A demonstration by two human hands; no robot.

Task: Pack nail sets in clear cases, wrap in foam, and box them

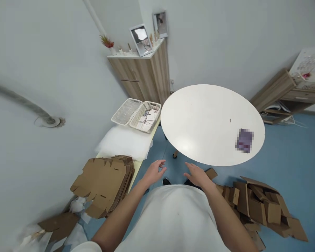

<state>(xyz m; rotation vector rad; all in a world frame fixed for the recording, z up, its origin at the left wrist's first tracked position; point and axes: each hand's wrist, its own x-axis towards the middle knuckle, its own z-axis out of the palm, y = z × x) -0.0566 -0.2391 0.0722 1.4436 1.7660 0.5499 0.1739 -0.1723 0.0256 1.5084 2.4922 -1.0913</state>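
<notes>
My left hand [154, 171] is held in the air in front of my body, fingers apart and nothing in it. To its left lies a stack of flattened cardboard boxes [105, 180], with white foam sheets [123, 142] behind. My right hand [195, 173] is also empty, its fingers stretched out just short of the near edge of a white oval table [199, 119]. On the table's right side lies a purple item [244, 140], blurred into blocks so its kind is hidden.
A white lidded basket [146, 117] holding papers stands open beside the table. Behind it is a wooden cabinet [144, 75] with picture frames. Cardboard boxes [257, 206] are piled on the blue floor at right. A wooden shelf unit [275, 91] stands at far right.
</notes>
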